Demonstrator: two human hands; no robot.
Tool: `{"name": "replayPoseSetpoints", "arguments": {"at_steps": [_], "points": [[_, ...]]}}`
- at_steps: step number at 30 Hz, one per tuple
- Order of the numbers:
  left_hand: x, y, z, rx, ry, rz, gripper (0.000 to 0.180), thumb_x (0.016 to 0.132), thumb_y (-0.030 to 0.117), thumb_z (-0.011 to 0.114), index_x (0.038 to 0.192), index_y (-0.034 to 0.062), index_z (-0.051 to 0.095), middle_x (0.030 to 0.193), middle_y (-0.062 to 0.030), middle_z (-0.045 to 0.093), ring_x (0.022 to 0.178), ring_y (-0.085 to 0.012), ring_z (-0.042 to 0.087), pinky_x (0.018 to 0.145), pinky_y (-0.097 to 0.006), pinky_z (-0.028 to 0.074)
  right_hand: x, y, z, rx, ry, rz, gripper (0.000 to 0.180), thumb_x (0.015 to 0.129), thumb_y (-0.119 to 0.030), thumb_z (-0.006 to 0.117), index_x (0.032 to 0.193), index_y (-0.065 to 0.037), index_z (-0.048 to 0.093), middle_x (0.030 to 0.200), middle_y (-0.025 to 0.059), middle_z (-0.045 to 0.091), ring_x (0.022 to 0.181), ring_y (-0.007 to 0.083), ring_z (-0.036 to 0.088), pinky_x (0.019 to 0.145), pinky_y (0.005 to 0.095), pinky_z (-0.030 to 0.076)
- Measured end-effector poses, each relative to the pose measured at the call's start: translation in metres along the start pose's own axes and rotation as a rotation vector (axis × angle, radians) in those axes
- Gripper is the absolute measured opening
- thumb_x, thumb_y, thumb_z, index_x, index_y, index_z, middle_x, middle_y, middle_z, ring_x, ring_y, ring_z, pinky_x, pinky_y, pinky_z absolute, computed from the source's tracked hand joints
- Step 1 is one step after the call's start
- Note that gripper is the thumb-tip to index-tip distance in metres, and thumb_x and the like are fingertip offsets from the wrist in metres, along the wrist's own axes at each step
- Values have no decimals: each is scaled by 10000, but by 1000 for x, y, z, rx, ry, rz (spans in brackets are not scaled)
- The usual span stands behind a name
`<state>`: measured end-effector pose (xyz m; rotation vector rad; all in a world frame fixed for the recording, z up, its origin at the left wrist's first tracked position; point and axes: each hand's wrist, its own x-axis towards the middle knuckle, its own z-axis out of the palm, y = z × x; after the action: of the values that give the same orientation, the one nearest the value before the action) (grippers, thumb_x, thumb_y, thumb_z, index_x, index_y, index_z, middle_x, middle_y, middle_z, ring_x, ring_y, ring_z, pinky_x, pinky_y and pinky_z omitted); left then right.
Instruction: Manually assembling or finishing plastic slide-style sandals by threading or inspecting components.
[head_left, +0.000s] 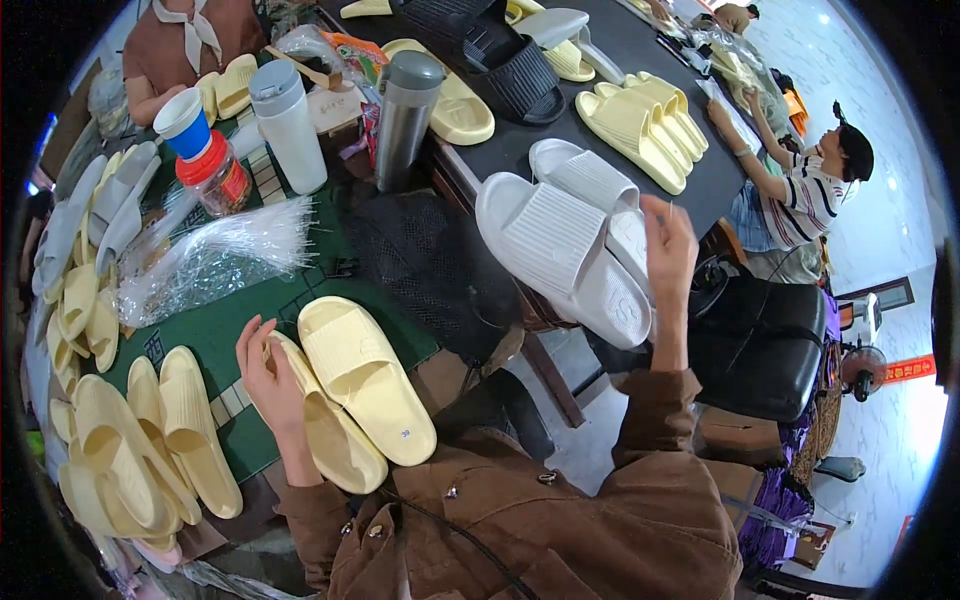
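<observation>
A pair of pale yellow slide slippers lies close in front of me, one slipper tilted against the other. My left hand rests along the outer side of this pair, its fingers stretched out and slightly apart. To the right, a pair of white slide slippers reaches past the edge of the dark table. My right hand grips their near right side; the far fingers are partly hidden and a little blurred.
More yellow slippers crowd the left side, with others on the dark table. A clear plastic bundle, white bottle, steel flask and black mesh bag lie ahead. Two people work farther off.
</observation>
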<state>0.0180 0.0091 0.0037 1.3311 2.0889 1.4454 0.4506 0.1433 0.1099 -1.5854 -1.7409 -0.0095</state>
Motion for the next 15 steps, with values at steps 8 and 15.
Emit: {"name": "replayPoseSetpoints", "arguments": {"at_steps": [8, 15], "points": [[-1, -3, 3, -65, 8, 13, 210, 937, 40, 477, 1096, 9, 610, 1248, -111, 507, 1042, -188, 570, 789, -282, 499, 27, 49, 14, -285, -155, 78, 158, 827, -139, 620, 936, -25, 621, 927, 151, 655, 895, 354, 614, 748, 403, 481], [-3, -4, -1, -54, -4, 11, 214, 937, 40, 477, 1104, 13, 609, 1252, -107, 500, 1030, -183, 569, 760, -271, 495, 22, 56, 10, -284, -51, -48, 116, 836, -82, 608, 878, 25, 601, 794, 153, 649, 724, 247, 636, 687, 302, 486]]}}
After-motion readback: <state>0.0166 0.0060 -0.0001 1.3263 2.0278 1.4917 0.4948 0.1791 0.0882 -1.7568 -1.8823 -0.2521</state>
